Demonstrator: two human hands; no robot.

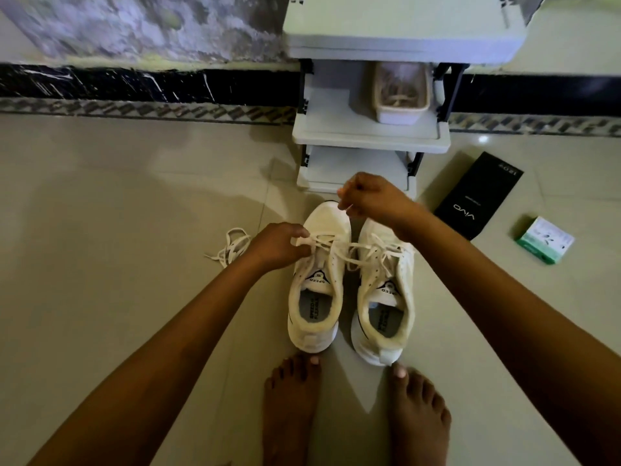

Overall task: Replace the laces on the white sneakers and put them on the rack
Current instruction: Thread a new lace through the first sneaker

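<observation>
Two white sneakers stand side by side on the floor, toes toward the rack: the left sneaker (317,297) and the right sneaker (386,297). My left hand (275,245) pinches a white lace (322,239) at the left sneaker's eyelets. My right hand (369,196) hovers above the toes and pinches the lace's other end. More lace runs loosely across the right sneaker. The grey shoe rack (369,136) stands just beyond the shoes.
A loose white lace (232,247) lies on the tiles left of the shoes. A black box (477,196) and a small green-white box (544,240) lie to the right. A beige basket (401,92) sits on a rack shelf. My bare feet (353,415) stand behind the heels.
</observation>
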